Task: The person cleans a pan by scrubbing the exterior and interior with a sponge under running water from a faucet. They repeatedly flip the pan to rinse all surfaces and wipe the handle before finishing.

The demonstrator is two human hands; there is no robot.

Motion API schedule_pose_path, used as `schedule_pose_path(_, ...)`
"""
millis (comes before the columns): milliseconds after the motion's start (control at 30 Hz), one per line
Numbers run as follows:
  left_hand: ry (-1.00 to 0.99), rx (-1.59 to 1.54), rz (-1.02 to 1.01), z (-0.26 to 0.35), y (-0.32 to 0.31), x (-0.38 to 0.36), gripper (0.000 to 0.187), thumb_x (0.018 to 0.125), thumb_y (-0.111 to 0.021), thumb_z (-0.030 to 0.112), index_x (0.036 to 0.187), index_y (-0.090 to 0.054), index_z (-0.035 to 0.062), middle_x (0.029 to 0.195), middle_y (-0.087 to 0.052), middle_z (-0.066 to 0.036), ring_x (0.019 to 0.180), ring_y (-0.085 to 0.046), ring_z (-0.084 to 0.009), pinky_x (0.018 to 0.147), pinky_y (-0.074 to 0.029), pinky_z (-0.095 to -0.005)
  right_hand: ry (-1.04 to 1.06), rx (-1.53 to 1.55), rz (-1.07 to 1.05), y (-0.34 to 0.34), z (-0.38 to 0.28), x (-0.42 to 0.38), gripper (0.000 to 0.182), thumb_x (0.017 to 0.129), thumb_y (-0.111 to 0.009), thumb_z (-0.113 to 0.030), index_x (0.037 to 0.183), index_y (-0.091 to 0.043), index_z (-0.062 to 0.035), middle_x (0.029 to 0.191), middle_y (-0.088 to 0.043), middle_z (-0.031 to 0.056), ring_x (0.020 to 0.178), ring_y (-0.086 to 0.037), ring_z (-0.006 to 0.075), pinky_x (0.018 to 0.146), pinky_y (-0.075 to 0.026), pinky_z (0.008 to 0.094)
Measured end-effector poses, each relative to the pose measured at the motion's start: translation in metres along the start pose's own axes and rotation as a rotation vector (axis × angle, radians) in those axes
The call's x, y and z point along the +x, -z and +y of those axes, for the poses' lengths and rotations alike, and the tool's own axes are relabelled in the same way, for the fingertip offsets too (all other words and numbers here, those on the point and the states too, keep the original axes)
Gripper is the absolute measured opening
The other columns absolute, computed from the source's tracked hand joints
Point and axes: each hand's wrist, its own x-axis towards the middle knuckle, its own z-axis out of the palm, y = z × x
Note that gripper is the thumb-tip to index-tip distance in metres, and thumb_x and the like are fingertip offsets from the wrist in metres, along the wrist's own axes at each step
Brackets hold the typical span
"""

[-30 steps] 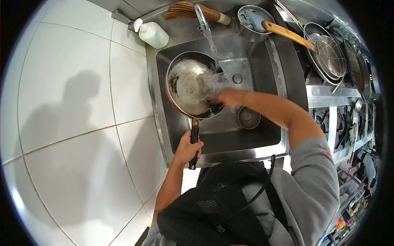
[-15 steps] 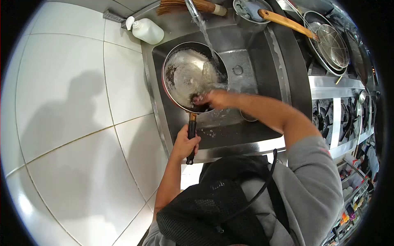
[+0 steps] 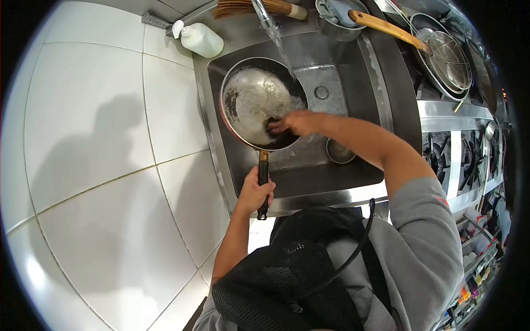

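A frying pan (image 3: 243, 99) with a reddish outer rim lies tilted in the steel sink (image 3: 353, 149), its inside wet and foamy. My left hand (image 3: 255, 190) is wrapped around its black handle (image 3: 263, 179) near the sink's front edge. Inside the pan, my right hand (image 3: 298, 123) presses a dark scouring pad (image 3: 271, 126) against the bottom, low and right of centre. The fingers cover part of the pad. Water runs from the faucet (image 3: 263, 15) into the pan's far right side.
A white pump bottle (image 3: 202, 40) and a straw brush (image 3: 259, 9) stand behind the sink. At the back right is a metal pot (image 3: 339, 30). A small round metal piece (image 3: 339, 151) lies in the basin. A wood-handled strainer (image 3: 450, 60) rests over pans near the stove burners (image 3: 436, 157).
My right hand has moved slightly up and right within the pan, with the dark scouring pad. The round metal piece in the basin shows more fully. My left hand keeps its grip.
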Motion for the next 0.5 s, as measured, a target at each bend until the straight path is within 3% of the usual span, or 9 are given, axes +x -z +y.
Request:
schedule_pose_path(33,-0.002,-0.001,-0.001,-0.006,-0.002,-0.001,0.029,0.078,-0.06,-0.007,0.096,-0.041,0.0067,0.069,-0.052,-0.006,0.043,-0.052,-0.0167,0.038,-0.044,-0.0314,0.0,-0.002,-0.001,0.013,-0.007,-0.002,0.063,0.076,-0.049,0.011,0.132,-0.059,-0.0154,0.133,-0.059,0.0123,0.124,-0.056,0.0267,0.105,-0.043,0.0336)
schedule_pose_path(100,-0.028,-0.029,-0.016,-0.014,-0.01,0.002,0.025,0.081,-0.059,-0.003,0.094,-0.039,0.0066,0.065,-0.05,-0.006,0.043,-0.053,-0.0161,0.039,-0.044,-0.031,-0.636,-0.017,0.008,0.038,-0.02,-0.001,0.064,0.074,-0.046,0.014,0.13,-0.06,-0.0124,0.138,-0.055,0.0123,0.131,-0.049,0.0273,0.11,-0.039,0.0351)
schedule_pose_path(133,-0.041,-0.03,-0.018,-0.011,-0.011,0.008,0.025,0.081,-0.059,-0.003,0.094,-0.039,0.0066,0.065,-0.05,-0.006,0.043,-0.053,-0.0161,0.039,-0.044,-0.031,-0.635,-0.03,0.012,0.027,-0.017,0.006,0.064,0.074,-0.046,0.014,0.13,-0.06,-0.0124,0.138,-0.055,0.0123,0.131,-0.049,0.0273,0.11,-0.039,0.0351)
schedule_pose_path(200,-0.054,-0.02,-0.021,-0.01,-0.012,0.007,0.029,0.079,-0.059,-0.007,0.097,-0.04,0.0066,0.065,-0.051,-0.006,0.042,-0.052,-0.0163,0.037,-0.041,-0.0309,-0.344,0.373,0.474,-0.029,-0.023,0.019,0.058,0.08,-0.048,0.01,0.13,-0.06,-0.0156,0.137,-0.056,0.0126,0.132,-0.048,0.0303,0.112,-0.036,0.0369)
schedule_pose_path(267,-0.037,-0.015,-0.016,0.001,-0.012,0.008,0.03,0.079,-0.059,-0.007,0.097,-0.04,0.0065,0.064,-0.05,-0.006,0.042,-0.051,-0.0162,0.037,-0.041,-0.0311,-0.059,0.582,0.341,-0.018,-0.064,0.028,0.048,0.083,-0.049,0.007,0.127,-0.061,-0.0099,0.133,-0.059,0.0134,0.13,-0.049,0.0324,0.113,-0.034,0.0361)
schedule_pose_path(333,-0.003,0.007,-0.019,0.005,-0.01,0.001,0.031,0.078,-0.059,-0.007,0.098,-0.04,0.0064,0.064,-0.05,-0.006,0.042,-0.051,-0.0162,0.037,-0.041,-0.0313,0.008,0.585,0.277,-0.016,-0.041,0.026,0.045,0.084,-0.051,0.002,0.127,-0.06,-0.0068,0.137,-0.056,0.0114,0.134,-0.045,0.032,0.117,-0.029,0.0387)
schedule_pose_path(400,0.001,-0.103,-0.037,0.009,-0.011,0.0,0.032,0.077,-0.059,-0.007,0.098,-0.04,0.0061,0.063,-0.05,-0.007,0.041,-0.051,-0.0166,0.036,-0.041,-0.0311,0.05,-0.327,0.341,0.006,-0.004,0.012,0.048,0.082,-0.055,-0.002,0.129,-0.059,-0.0087,0.143,-0.05,0.0085,0.137,-0.04,0.0302,0.119,-0.025,0.043)
schedule_pose_path(467,-0.002,-0.107,-0.046,0.013,-0.019,-0.004,0.032,0.076,-0.059,-0.007,0.098,-0.04,0.006,0.063,-0.05,-0.007,0.041,-0.051,-0.0168,0.036,-0.041,-0.031,-0.223,-0.444,0.504,0.019,0.026,0.013,0.051,0.079,-0.055,-0.002,0.129,-0.06,-0.0127,0.147,-0.045,0.0066,0.139,-0.037,0.0284,0.12,-0.022,0.0464)
schedule_pose_path(500,0.0,-0.114,-0.044,0.015,-0.022,-0.005,0.032,0.076,-0.058,-0.007,0.099,-0.04,0.0058,0.063,-0.049,-0.007,0.041,-0.05,-0.017,0.036,-0.041,-0.0309,-0.276,-0.483,0.515,0.031,0.017,0.012,0.051,0.08,-0.054,0.001,0.129,-0.059,-0.0111,0.144,-0.048,0.0084,0.135,-0.042,0.0305,0.117,-0.029,0.0446)
